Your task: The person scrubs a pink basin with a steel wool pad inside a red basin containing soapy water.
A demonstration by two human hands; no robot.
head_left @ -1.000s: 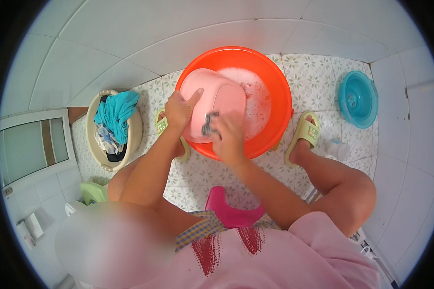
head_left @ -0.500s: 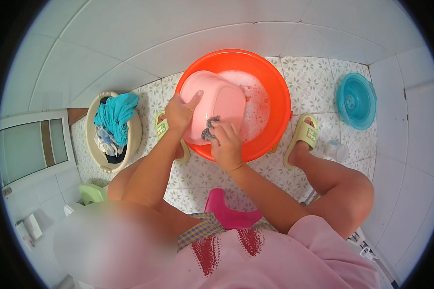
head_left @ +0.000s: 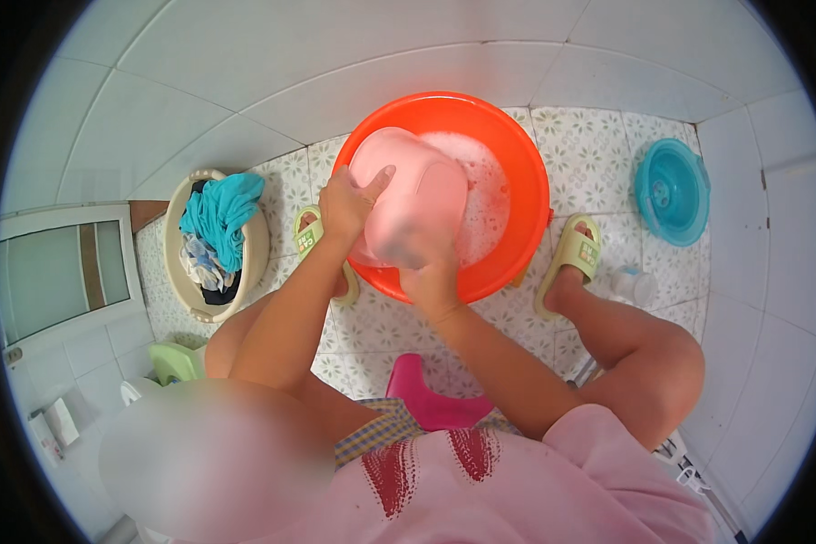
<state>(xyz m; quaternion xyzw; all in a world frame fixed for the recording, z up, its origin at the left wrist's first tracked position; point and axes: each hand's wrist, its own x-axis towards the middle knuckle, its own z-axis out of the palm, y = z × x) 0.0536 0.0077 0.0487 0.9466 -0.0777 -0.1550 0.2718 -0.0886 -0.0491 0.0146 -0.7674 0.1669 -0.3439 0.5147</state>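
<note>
Basin (head_left: 437, 186), pink, tilted with its underside facing up, inside the orange tub (head_left: 529, 150). It lies ahead of both your hands; long axis appears to run away from you. Your left hand (head_left: 346, 207) grips the left rim, thumb spread on the outer wall. Your right hand (head_left: 435, 274), fingers curled, holds what looks like a grey scrubber (head_left: 396, 245) against the near side; blurred there. Tub contains suds (head_left: 491, 201). Far left: cream basket (head_left: 174, 274) with turquoise cloth (head_left: 222, 210) and other laundry. Far right: blue bowl (head_left: 692, 210).
</note>
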